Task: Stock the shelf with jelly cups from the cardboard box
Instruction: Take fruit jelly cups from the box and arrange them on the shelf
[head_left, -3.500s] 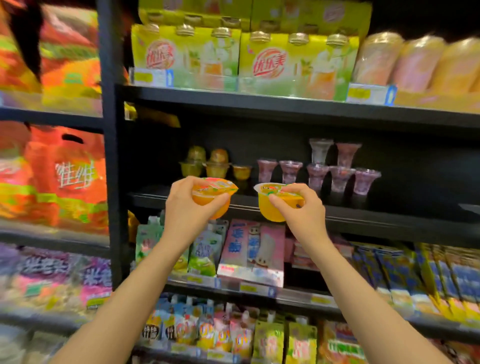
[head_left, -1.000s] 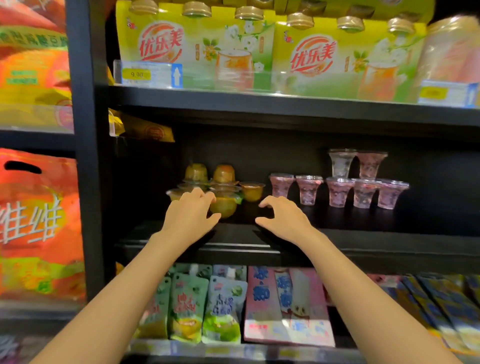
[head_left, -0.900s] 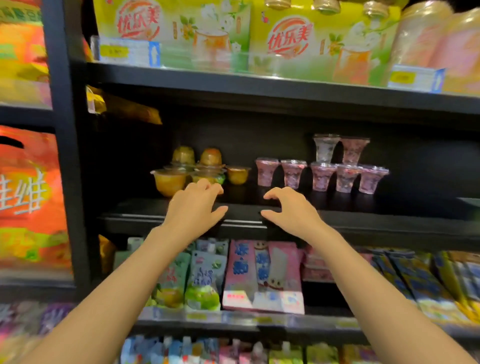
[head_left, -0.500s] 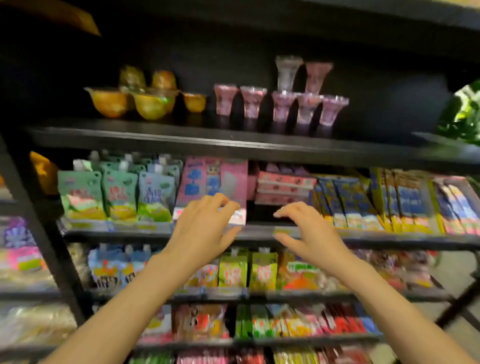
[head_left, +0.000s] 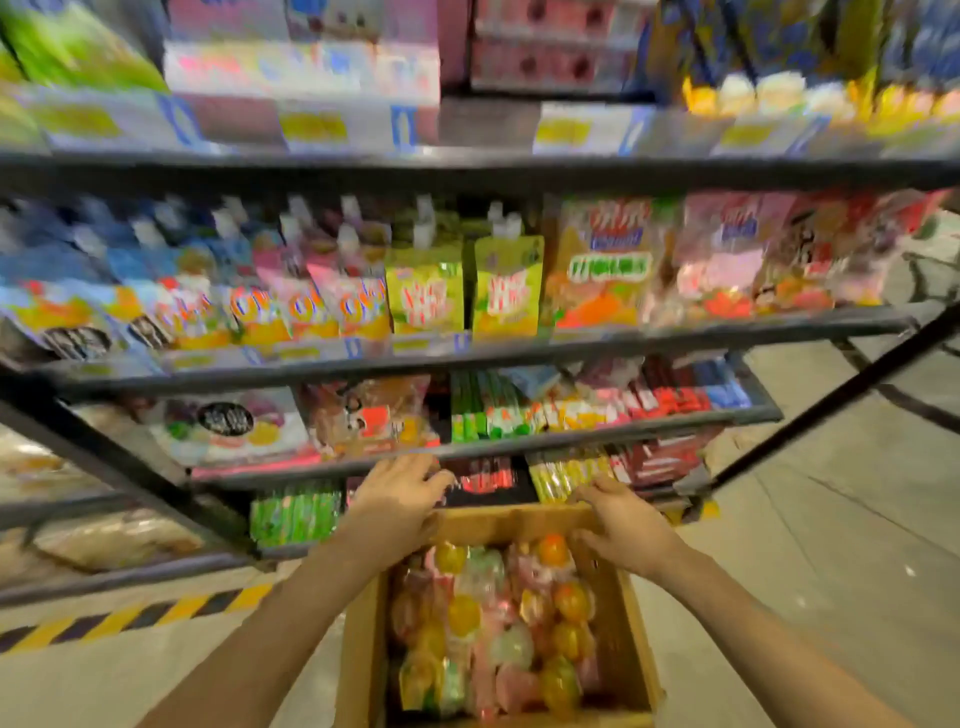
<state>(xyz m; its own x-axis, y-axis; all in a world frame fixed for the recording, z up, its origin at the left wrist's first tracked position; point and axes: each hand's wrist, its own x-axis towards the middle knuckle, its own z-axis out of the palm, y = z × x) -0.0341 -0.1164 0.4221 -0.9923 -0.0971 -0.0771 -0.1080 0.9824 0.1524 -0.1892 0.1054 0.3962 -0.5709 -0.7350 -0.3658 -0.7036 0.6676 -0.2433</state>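
**Both hands over the open box of jelly cups**

Head view: one cardboard box (head_left: 363, 649) sits open on the floor below the two hands, its near edge at the bottom of the frame. It is filled with jelly cups (head_left: 498, 623) in yellow, orange, pink and pale green; they lie piled and blurred, so an exact count cannot be made, though well over a dozen show.

The left hand (head_left: 397, 501) hangs over the box's far left corner, fingers spread loosely and holding nothing. The right hand (head_left: 621, 525) hangs over the far right corner, fingers slightly bent and apart, also holding nothing; whether either touches the cardboard rim cannot be told. The jelly cups lie just below and between the two hands.

Beyond the hands stands a dark metal shelf unit (head_left: 467, 358) with four tiers in view. The second tier from the top holds spouted drink pouches (head_left: 426, 291) in blue, pink and green; motion blur prevents counting them. Left of the left hand, one yellow-and-black floor stripe (head_left: 135, 613) runs along the shelf's base.
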